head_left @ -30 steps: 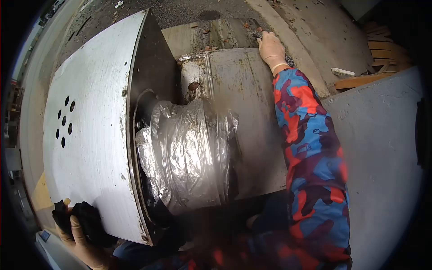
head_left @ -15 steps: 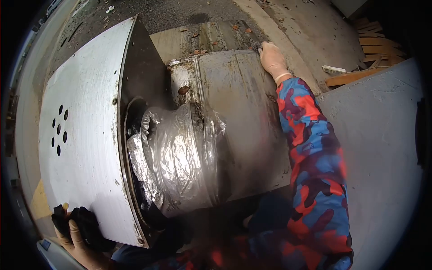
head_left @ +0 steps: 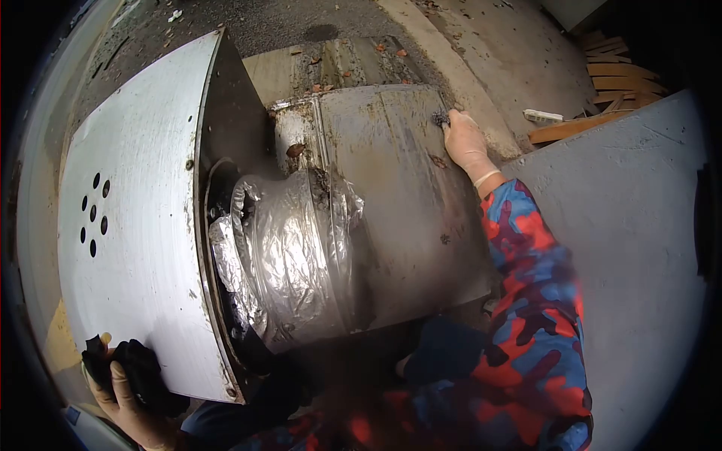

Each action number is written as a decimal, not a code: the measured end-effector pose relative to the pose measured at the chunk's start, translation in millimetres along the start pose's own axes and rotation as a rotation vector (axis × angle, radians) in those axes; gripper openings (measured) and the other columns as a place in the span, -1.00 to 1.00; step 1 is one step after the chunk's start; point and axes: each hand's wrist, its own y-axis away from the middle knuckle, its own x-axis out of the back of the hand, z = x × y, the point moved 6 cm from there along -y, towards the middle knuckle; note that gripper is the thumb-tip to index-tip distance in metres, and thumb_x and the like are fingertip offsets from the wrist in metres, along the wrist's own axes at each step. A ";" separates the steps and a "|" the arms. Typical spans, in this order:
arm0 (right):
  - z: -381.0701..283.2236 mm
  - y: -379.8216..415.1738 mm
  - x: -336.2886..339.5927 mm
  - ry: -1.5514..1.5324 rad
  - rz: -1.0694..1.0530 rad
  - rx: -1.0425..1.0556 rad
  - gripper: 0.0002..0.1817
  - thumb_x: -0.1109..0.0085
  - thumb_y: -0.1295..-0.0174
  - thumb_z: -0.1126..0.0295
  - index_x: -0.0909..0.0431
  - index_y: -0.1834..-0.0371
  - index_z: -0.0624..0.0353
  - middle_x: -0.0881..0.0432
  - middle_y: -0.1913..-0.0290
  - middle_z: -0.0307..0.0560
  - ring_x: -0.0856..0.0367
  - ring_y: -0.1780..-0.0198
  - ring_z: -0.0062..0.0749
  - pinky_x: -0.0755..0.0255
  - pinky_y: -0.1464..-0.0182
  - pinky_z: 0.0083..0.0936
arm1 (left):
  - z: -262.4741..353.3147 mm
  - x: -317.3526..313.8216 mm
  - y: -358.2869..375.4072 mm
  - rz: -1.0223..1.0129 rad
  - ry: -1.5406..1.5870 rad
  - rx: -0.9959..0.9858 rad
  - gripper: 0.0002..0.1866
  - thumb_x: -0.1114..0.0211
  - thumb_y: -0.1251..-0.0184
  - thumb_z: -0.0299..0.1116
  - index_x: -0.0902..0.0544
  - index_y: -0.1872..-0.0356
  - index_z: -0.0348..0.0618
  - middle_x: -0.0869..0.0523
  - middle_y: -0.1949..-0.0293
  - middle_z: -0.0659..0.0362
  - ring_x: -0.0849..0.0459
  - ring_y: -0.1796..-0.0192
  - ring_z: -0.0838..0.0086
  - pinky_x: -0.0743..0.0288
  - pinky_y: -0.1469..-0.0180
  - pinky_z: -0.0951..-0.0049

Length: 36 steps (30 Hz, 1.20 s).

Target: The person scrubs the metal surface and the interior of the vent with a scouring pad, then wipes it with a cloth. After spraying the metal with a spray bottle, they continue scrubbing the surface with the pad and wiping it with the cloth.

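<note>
A rounded sheet-metal duct (head_left: 398,173), stained with dirt and rust, stretches across the middle. Shiny foil tape (head_left: 289,259) wraps its narrower neck, which meets a pale metal box (head_left: 139,203) with several round holes. At the duct's far right edge, my right hand (head_left: 466,143), in a thin pale glove, is closed round a wad of steel wool (head_left: 441,119). My left hand (head_left: 128,406), also gloved, has its fingers curled round a bunched black cloth (head_left: 141,372) at the box's lower left corner. Part of that hand is behind the cloth.
To the right stands a grey flat panel (head_left: 632,225). Wooden strips (head_left: 624,79) and a small white object (head_left: 543,116) lie behind it. A dirty board (head_left: 338,64) with dead leaves lies beyond the duct, next to gravel and a concrete edge (head_left: 444,56).
My right hand has slid down along the duct's right edge, towards me, and the steel wool now shows. The whole view has shifted slightly. My left hand stays at the box corner.
</note>
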 end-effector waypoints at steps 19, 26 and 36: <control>17.8 -14.3 1.0 0.008 -0.183 -0.177 -0.68 -0.06 -0.29 0.19 -0.47 0.01 0.14 -0.58 -0.08 0.12 -0.51 -0.16 0.07 -0.41 -0.13 -0.07 | 1.3 -3.9 0.5 0.019 -0.028 0.004 -0.69 -0.15 -0.37 -0.52 -0.52 -0.10 -0.41 -0.62 -0.02 0.08 -0.58 0.01 0.37 -0.48 -0.08 0.41; 7.8 -115.6 -27.8 0.068 -0.059 -0.182 -0.75 0.02 -0.28 0.31 -0.55 0.07 0.13 -0.58 -0.10 0.08 -0.53 -0.16 0.01 -0.46 -0.07 -0.09 | -0.2 -1.7 1.2 0.093 -0.123 -0.044 -0.70 -0.13 -0.36 -0.55 -0.52 -0.08 -0.42 -0.61 -0.01 0.06 -0.58 0.01 0.35 -0.48 -0.11 0.39; -63.8 24.0 10.3 0.093 -0.029 0.500 -0.89 -0.09 -0.09 0.46 -0.53 0.30 0.13 -0.57 0.19 -0.01 -0.59 0.08 -0.06 -0.51 0.07 -0.19 | 11.1 -11.1 1.6 0.038 -0.083 -0.015 -0.70 -0.13 -0.36 -0.54 -0.52 -0.08 -0.43 -0.61 -0.01 0.06 -0.58 0.00 0.34 -0.47 -0.12 0.38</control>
